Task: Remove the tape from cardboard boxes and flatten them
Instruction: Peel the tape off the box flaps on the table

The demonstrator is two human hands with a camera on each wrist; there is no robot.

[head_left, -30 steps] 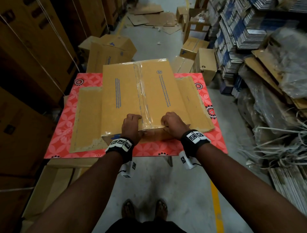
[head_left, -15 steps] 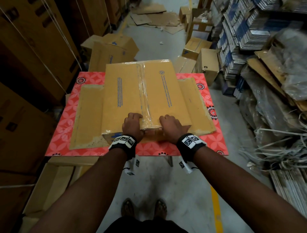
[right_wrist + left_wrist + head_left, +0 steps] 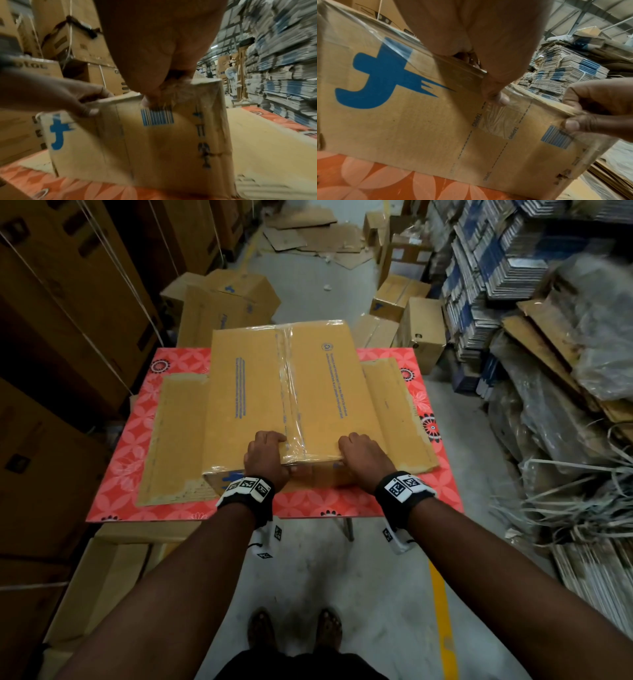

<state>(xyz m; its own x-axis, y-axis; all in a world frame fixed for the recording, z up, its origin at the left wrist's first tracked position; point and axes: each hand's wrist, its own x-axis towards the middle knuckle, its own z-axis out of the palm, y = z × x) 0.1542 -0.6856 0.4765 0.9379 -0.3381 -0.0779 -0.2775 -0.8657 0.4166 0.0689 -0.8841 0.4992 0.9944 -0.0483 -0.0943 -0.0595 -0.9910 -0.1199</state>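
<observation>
A brown cardboard box with blue print stands on a red patterned table, its side flaps spread flat. Clear tape runs along the top seam and folds down over the near face. My left hand grips the near top edge just left of the tape, thumb on the tape's end. My right hand grips the same edge to the right of the seam, thumb pressed near the blue barcode. The fingers on top are partly hidden.
Tall stacked cartons line the left. Loose boxes sit beyond the table, and flattened cardboard lies down the aisle. Bundled flat cartons and plastic strapping fill the right. My feet stand on grey floor.
My right hand has slid a little to the right along the box's near edge, away from the tape seam. The left hand has stayed put beside the tape.
</observation>
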